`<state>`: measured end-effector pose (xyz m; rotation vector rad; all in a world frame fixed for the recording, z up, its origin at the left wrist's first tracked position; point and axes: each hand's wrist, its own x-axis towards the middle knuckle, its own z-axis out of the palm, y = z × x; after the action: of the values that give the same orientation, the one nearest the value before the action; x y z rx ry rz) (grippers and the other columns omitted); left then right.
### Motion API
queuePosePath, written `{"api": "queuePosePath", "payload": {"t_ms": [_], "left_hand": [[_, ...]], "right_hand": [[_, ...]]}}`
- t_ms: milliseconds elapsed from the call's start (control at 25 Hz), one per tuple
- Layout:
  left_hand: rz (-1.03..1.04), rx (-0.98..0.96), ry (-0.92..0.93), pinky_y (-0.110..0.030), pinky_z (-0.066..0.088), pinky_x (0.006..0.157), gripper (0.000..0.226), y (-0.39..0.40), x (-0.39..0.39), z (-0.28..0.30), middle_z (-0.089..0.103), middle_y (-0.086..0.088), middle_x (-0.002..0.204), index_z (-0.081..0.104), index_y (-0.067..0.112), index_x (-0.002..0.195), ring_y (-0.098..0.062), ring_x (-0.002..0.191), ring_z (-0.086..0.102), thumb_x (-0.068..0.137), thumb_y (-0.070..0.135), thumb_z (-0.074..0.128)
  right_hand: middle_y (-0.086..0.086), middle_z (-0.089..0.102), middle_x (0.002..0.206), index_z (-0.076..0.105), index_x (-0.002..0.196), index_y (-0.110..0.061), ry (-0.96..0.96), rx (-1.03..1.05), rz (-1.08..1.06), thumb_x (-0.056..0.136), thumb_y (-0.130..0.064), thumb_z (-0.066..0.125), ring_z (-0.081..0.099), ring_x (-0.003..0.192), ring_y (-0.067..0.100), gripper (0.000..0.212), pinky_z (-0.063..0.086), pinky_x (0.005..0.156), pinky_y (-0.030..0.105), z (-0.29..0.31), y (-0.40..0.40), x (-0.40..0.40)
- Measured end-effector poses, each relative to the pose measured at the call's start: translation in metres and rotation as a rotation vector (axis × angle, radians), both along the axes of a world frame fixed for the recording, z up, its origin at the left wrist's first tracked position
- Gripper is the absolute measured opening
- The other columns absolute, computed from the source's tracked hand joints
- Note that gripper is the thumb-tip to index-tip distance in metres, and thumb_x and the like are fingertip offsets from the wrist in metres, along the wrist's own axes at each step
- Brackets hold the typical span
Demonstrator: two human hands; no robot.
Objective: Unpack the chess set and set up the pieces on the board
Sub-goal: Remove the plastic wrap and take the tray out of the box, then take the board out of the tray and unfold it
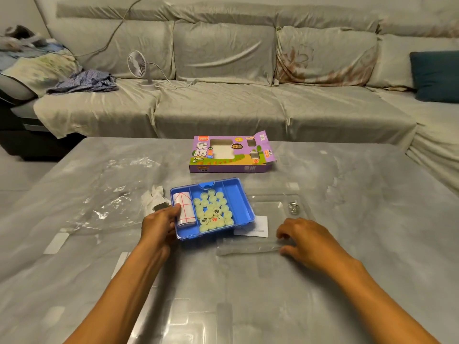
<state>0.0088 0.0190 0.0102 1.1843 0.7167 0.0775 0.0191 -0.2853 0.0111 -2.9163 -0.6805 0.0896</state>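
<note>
A blue tray (238, 202) sits open in the middle of the glass bench (347, 281), split into three compartments. The left one holds a rolled paper board (184, 207), white with red lines. The middle one is heaped with pale green round pieces (213, 211), roughly two dozen, though the pile is too tight for an exact count; three show their printed characters, the rest lie blank side up. The right compartment holds nothing visible.

The left hand (159, 225) is at the tray's left wall, thumb curled over the rim and touching the rolled board, fingers wrapped on the outer side, so that grip is clamped on the tray. The right hand (305, 240) lies just right of the tray on a clear lid (250, 247) flat on the bench, fingers curled down on it; whether they pinch it I cannot tell.

Behind the tray lies one purple box (231, 155), its end flap open. One white slip of paper (258, 227) peeks from under the tray's right corner. Clear plastic wrap (106, 194) lies to the left.
</note>
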Motion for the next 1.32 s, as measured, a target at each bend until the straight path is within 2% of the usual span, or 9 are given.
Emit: {"api": "queuePosePath", "payload": {"t_ms": [160,400,520,720,760,920,1040,1160,1320], "left_hand": [[-0.052,0.039,0.067,-0.028,0.054,0.051,0.012,0.000,-0.001,0.000,0.071,-0.011,0.083,0.061,0.006,0.093,-0.023,0.067,0.070,0.089,0.017,0.064],[-0.135,0.239,0.152,-0.034,0.052,0.060,0.013,0.007,-0.002,-0.002,0.068,-0.012,0.088,0.060,0.009,0.097,-0.026,0.077,0.066,0.091,0.021,0.062],[-0.190,0.505,0.170,-0.035,0.054,0.065,0.024,0.005,-0.002,-0.011,0.068,-0.008,0.093,0.062,0.011,0.109,-0.024,0.079,0.066,0.094,0.028,0.058],[-0.253,1.218,0.116,-0.032,0.049,0.067,0.033,-0.007,-0.008,-0.014,0.065,-0.009,0.117,0.060,0.016,0.122,-0.023,0.091,0.060,0.092,0.030,0.059],[-0.249,1.163,0.030,-0.031,0.051,0.066,0.035,-0.011,-0.009,-0.010,0.065,-0.009,0.119,0.059,0.017,0.123,-0.022,0.094,0.061,0.092,0.032,0.059],[-0.352,0.259,-0.064,-0.030,0.056,0.064,0.038,-0.029,-0.013,0.013,0.071,-0.007,0.099,0.062,0.017,0.112,-0.020,0.080,0.070,0.086,0.045,0.060],[-0.355,0.136,-0.055,-0.023,0.052,0.051,0.037,-0.030,-0.015,0.011,0.074,-0.010,0.095,0.058,0.014,0.121,-0.020,0.074,0.072,0.086,0.022,0.067],[-0.333,0.061,-0.044,-0.026,0.054,0.051,0.031,-0.025,-0.014,0.012,0.074,-0.010,0.094,0.057,0.013,0.118,-0.021,0.074,0.073,0.088,0.011,0.063],[-0.371,0.097,-0.024,-0.036,0.058,0.065,0.031,-0.019,-0.009,0.013,0.074,-0.008,0.094,0.057,0.016,0.119,-0.026,0.082,0.072,0.090,0.009,0.061]], "right_hand": [[-0.016,0.058,0.098,0.065,0.101,-0.031,0.005,0.050,-0.235,0.080,-0.034,0.069,0.056,0.092,0.011,0.022,0.036,0.065,0.023,0.001,-0.035,0.013],[-0.012,0.064,0.101,0.066,0.099,-0.028,-0.067,0.095,-0.337,0.081,-0.031,0.070,0.056,0.091,0.012,0.019,0.034,0.063,0.024,-0.002,-0.052,0.021],[-0.011,0.063,0.102,0.066,0.101,-0.027,-0.094,0.126,-0.344,0.083,-0.031,0.070,0.055,0.091,0.010,0.019,0.036,0.065,0.024,0.003,-0.054,0.021],[-0.013,0.061,0.109,0.066,0.105,-0.028,-0.127,0.134,-0.203,0.085,-0.033,0.068,0.054,0.104,0.012,0.021,0.040,0.070,0.025,0.009,-0.033,0.012],[-0.012,0.061,0.113,0.066,0.107,-0.028,-0.152,0.133,-0.164,0.086,-0.034,0.067,0.054,0.106,0.013,0.022,0.042,0.072,0.026,0.009,-0.026,0.010],[-0.008,0.063,0.111,0.067,0.106,-0.024,-0.246,0.112,0.021,0.084,-0.033,0.071,0.056,0.099,0.018,0.024,0.038,0.071,0.023,0.005,0.007,0.003],[-0.007,0.067,0.095,0.070,0.093,-0.024,-0.296,0.109,0.112,0.069,-0.029,0.086,0.062,0.082,0.019,0.029,0.047,0.063,0.024,0.002,0.024,0.001],[-0.009,0.065,0.107,0.069,0.105,-0.024,-0.234,0.155,0.148,0.080,-0.037,0.076,0.059,0.094,0.016,0.028,0.048,0.078,0.026,0.005,0.027,0.005],[-0.015,0.061,0.105,0.067,0.103,-0.025,0.025,0.584,-0.030,0.090,-0.046,0.059,0.055,0.092,0.005,0.026,0.041,0.072,0.016,0.009,0.030,0.011]]}}
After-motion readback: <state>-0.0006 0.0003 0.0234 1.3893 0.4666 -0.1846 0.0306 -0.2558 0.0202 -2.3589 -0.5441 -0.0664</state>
